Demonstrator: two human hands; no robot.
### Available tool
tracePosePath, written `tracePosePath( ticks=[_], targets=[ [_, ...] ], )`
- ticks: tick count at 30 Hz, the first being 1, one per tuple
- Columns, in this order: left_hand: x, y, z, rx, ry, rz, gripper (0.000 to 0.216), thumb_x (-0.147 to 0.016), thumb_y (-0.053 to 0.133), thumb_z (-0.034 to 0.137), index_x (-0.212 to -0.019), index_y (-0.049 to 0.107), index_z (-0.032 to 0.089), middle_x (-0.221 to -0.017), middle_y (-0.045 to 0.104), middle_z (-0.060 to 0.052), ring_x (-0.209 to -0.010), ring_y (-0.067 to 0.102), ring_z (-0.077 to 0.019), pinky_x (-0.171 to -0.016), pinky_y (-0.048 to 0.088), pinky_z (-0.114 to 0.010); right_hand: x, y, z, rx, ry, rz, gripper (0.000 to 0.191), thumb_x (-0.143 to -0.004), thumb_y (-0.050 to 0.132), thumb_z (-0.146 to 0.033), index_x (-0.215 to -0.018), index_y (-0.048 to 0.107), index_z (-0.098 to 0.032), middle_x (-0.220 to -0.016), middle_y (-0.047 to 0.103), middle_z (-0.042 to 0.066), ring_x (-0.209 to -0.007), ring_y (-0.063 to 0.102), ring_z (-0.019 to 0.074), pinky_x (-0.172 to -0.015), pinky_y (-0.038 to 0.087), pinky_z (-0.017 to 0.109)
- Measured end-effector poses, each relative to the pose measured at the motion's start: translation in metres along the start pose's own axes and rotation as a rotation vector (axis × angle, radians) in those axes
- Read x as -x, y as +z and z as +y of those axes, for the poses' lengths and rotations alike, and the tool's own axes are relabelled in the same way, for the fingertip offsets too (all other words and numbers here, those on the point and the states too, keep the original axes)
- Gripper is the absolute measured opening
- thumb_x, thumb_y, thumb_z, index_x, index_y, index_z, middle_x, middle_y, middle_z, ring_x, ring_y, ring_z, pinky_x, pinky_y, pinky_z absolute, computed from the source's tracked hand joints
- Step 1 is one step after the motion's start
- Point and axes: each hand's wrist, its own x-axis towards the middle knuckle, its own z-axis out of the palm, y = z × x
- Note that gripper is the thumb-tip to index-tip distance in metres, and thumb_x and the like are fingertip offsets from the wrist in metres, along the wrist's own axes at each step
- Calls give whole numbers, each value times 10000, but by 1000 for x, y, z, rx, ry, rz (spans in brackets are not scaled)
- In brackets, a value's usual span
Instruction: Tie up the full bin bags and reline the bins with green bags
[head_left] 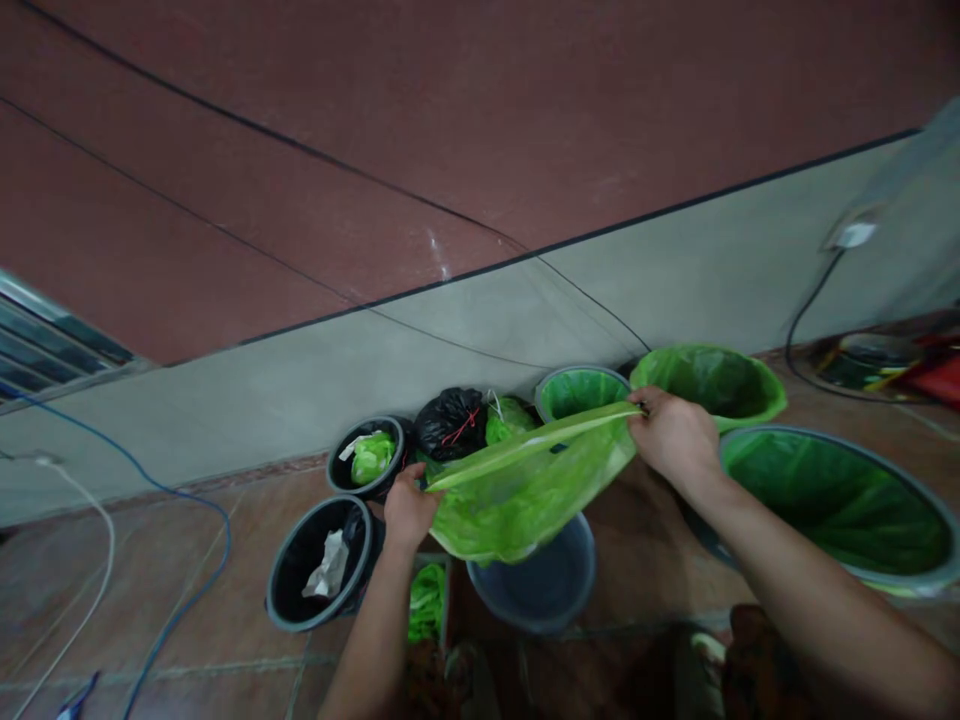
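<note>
My left hand [409, 508] and my right hand [673, 433] each pinch one end of the mouth of a thin green plastic bag [525, 490], which is stretched taut between them. The bag hangs over an unlined grey bucket [540, 590] on the floor. Both hands are closed on the bag's rim.
Several bins stand against the grey wall: a black bin with crumpled paper [319, 575], a small bin holding green plastic [367, 462], a tied black bag [451, 420], and green-lined buckets [581, 390], [712, 385], [840, 505]. Cables [180, 590] trail on the tiled floor at left.
</note>
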Motion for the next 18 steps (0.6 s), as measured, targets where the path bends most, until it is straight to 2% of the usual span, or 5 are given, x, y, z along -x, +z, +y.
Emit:
tracePosePath(
  ticks=[2, 5, 10, 14, 18],
  targets=[
    [4, 3, 8, -16, 65, 40, 611, -695, 744, 230, -1272, 577, 118, -1318, 598, -164, -1243, 564, -291, -1081, 426, -401, 2, 2, -3, -69, -21, -33, 324, -773, 520, -234, -1017, 730, -198, -740, 726, 67, -679, 673, 223, -602, 449, 285],
    [24, 11, 34, 14, 324, 113, 701, -740, 712, 257, -1393, 475, 170, -1476, 447, -137, -1387, 413, -273, -1176, 320, -404, 13, 7, -15, -204, -117, -119, 340, -774, 502, -231, -1034, 720, -202, -740, 725, 36, -666, 662, 197, -610, 448, 269],
    [64, 38, 85, 64, 667, -126, 693, -809, 675, 355, -1442, 424, 231, -1474, 478, -104, -1364, 430, -285, -1177, 298, -472, 50, 14, -46, -294, -359, -247, 369, -780, 484, -200, -1066, 715, -224, -791, 744, 17, -672, 658, 170, -653, 452, 249],
    [66, 58, 89, 63, 691, -145, 338, -908, 526, 209, -1236, 608, 217, -1143, 695, -77, -1078, 633, -214, -1058, 432, -392, 68, 20, -60, -209, -472, -280, 351, -804, 492, -185, -1069, 712, -255, -948, 760, 22, -841, 686, 192, -734, 463, 252],
    [53, 57, 71, -8, 623, -83, 231, -922, 484, 162, -1038, 679, 206, -992, 714, -59, -933, 674, -178, -871, 513, -282, 66, 27, -55, -33, -449, -281, 346, -825, 527, -204, -1126, 690, -252, -1017, 747, 48, -892, 684, 208, -725, 470, 256]
  ],
)
